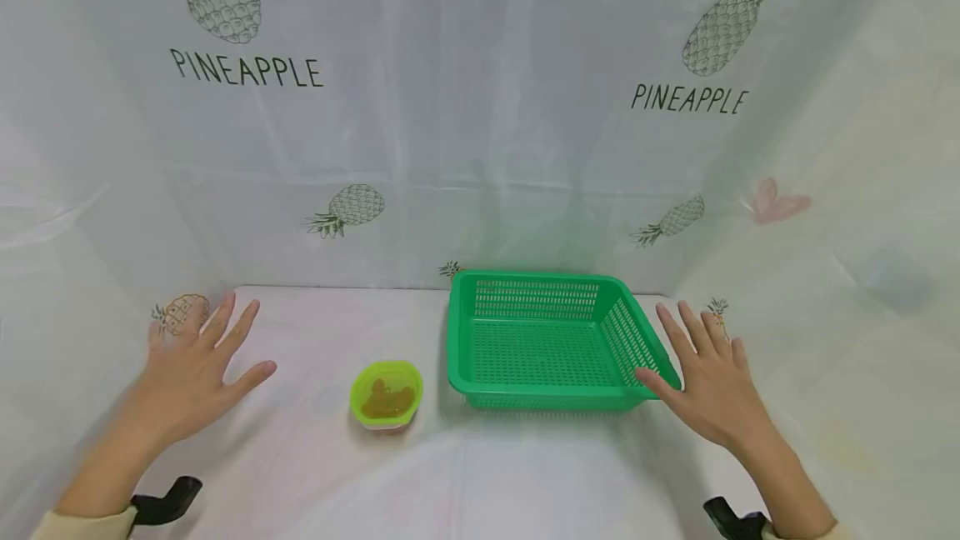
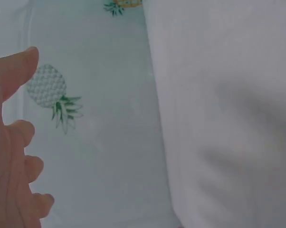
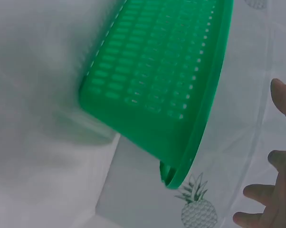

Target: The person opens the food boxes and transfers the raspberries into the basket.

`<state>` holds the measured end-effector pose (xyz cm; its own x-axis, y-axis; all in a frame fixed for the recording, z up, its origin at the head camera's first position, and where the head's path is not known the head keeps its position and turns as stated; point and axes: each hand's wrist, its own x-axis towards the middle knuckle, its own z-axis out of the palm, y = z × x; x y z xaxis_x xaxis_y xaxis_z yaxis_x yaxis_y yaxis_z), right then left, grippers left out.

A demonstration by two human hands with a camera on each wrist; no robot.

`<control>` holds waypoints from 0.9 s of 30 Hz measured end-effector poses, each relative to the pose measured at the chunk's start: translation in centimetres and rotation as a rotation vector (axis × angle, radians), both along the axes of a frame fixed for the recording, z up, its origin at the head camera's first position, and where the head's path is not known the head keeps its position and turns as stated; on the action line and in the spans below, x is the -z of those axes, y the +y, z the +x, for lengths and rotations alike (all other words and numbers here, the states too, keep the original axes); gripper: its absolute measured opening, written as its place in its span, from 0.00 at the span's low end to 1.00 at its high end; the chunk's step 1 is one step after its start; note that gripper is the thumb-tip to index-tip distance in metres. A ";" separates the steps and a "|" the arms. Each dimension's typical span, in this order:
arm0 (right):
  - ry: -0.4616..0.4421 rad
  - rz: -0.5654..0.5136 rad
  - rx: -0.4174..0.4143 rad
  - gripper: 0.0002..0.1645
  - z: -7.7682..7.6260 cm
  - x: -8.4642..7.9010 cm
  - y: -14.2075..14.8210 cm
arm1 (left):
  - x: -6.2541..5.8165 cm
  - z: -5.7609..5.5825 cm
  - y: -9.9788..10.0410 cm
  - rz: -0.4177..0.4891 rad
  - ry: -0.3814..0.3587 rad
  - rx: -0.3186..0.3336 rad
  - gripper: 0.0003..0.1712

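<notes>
In the head view a green plastic basket (image 1: 540, 400) with slotted walls stands on the white table, right of the middle. Left of it sits a small tub (image 1: 386, 394) with a lime-green rim and something brownish-orange visible inside. My left hand (image 1: 191, 377) is held over the table's left side, fingers spread, with nothing in it. My right hand (image 1: 708, 386) hovers by the basket's right end, fingers spread; its thumb overlaps the rim in the head view. The right wrist view shows the basket (image 3: 147, 71) apart from the fingers (image 3: 259, 194). The left wrist view shows loosely extended fingers (image 2: 33, 168).
A pale cloth (image 1: 480, 107) printed with pineapples hangs behind the table and along its sides. The white tabletop (image 1: 315, 473) spreads in front of the basket and tub. A black strap piece (image 1: 168, 502) sits at the left wrist, another (image 1: 735, 519) at the right.
</notes>
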<state>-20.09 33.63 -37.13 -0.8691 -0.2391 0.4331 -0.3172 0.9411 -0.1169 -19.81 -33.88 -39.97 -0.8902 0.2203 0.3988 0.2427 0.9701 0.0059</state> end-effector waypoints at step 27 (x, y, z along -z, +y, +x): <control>-0.018 -0.068 -0.259 0.52 -2.4 1.4 -7.7 | 3.8 -0.1 6.6 0.685 -0.359 0.197 0.45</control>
<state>-22.49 25.97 -38.51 -0.7903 -0.4254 0.4411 -0.5439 0.8185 -0.1851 -19.92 -27.31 -43.74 -0.9602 0.1965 0.1985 0.2792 0.6621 0.6954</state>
